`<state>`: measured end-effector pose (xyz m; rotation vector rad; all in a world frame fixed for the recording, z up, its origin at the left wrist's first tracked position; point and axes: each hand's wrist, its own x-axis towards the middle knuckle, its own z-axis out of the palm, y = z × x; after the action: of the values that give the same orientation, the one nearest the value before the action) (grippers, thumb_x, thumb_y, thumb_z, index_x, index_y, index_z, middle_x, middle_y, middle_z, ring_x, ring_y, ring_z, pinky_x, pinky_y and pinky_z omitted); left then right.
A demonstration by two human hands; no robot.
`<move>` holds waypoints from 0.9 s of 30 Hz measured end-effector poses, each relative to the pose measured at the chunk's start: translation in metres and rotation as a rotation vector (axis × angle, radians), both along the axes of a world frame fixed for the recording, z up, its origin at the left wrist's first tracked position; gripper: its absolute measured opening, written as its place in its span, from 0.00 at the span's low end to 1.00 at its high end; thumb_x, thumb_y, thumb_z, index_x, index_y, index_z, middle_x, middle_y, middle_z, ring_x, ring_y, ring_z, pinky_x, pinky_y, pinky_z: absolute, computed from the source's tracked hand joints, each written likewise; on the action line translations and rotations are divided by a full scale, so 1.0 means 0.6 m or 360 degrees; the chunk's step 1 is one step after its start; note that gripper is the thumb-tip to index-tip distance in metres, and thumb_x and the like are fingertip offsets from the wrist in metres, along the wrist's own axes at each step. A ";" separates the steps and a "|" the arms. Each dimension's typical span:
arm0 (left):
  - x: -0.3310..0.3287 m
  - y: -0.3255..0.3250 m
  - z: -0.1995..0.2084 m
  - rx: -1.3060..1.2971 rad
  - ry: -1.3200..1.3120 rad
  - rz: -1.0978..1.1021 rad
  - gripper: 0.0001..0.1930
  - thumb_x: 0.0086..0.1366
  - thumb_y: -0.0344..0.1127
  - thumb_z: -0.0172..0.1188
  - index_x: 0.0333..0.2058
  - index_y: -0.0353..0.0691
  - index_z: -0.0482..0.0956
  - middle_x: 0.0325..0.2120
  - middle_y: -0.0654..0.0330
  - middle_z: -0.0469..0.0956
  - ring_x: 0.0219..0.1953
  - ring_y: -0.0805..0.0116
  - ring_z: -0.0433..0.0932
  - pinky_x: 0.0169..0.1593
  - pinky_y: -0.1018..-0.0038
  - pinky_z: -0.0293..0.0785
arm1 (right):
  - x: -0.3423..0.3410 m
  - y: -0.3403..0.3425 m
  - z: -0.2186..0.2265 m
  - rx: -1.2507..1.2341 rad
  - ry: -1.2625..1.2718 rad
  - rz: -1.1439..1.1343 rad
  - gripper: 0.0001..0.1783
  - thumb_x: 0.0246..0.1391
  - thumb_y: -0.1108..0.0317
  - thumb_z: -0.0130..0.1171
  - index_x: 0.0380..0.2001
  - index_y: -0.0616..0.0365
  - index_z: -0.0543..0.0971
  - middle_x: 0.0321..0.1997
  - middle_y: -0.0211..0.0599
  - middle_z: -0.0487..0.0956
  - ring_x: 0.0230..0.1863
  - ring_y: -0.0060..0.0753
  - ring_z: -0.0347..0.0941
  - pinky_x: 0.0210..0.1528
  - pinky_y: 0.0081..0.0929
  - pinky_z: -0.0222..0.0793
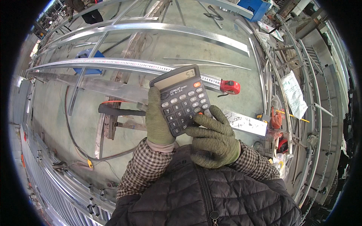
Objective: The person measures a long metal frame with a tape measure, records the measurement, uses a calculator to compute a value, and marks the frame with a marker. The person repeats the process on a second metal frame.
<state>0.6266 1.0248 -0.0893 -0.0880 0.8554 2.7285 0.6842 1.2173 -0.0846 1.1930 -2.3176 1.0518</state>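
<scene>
My left hand [160,118], in a green work glove, is closed around the left side of a dark grey desk calculator [181,98]. The calculator is tilted, its screen at the far end and its keys facing up. My right hand [213,139], gloved alike, lies at its lower right corner with bent fingers apart, one fingertip over the keys. Behind the calculator, a tape measure [230,87] with a red case rests at the right end of a long metal bar [124,62]. Its blade runs left along the bar, partly hidden by the calculator.
Right of my right hand is a white strip with handwriting [247,123]. More metal profiles [181,28] span the far side, and stacked profiles [64,188] lie at lower left. Cables [69,132] trail on the floor. A blue crate [256,8] stands far right, a person [90,15] far left.
</scene>
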 end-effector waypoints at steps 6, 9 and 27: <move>0.002 -0.003 -0.005 0.0082 -0.0011 -0.0015 0.41 0.79 0.67 0.43 0.67 0.31 0.69 0.56 0.42 0.81 0.51 0.50 0.87 0.49 0.60 0.92 | -0.008 -0.008 -0.011 -0.0079 -0.0001 -0.0003 0.24 0.47 0.57 0.79 0.45 0.51 0.79 0.57 0.40 0.85 0.70 0.54 0.74 0.76 0.72 0.56; 0.004 -0.006 -0.006 -0.0079 -0.0025 0.0029 0.41 0.79 0.68 0.45 0.67 0.32 0.70 0.56 0.42 0.82 0.51 0.50 0.88 0.49 0.60 0.92 | -0.007 -0.007 -0.003 -0.0143 0.0019 0.0018 0.25 0.46 0.58 0.79 0.44 0.51 0.79 0.57 0.40 0.85 0.68 0.55 0.75 0.74 0.72 0.59; 0.017 0.011 0.021 -0.0085 -0.0007 0.0105 0.41 0.76 0.67 0.54 0.65 0.31 0.71 0.54 0.43 0.83 0.49 0.51 0.88 0.50 0.57 0.91 | 0.000 0.055 0.023 -0.0278 0.0004 -0.0431 0.29 0.43 0.55 0.81 0.49 0.53 0.87 0.59 0.36 0.86 0.73 0.51 0.71 0.81 0.61 0.44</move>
<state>0.6366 1.0316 -0.0767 -0.1356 0.9403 2.7655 0.6844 1.2501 -0.0708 0.7887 -2.2517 1.1224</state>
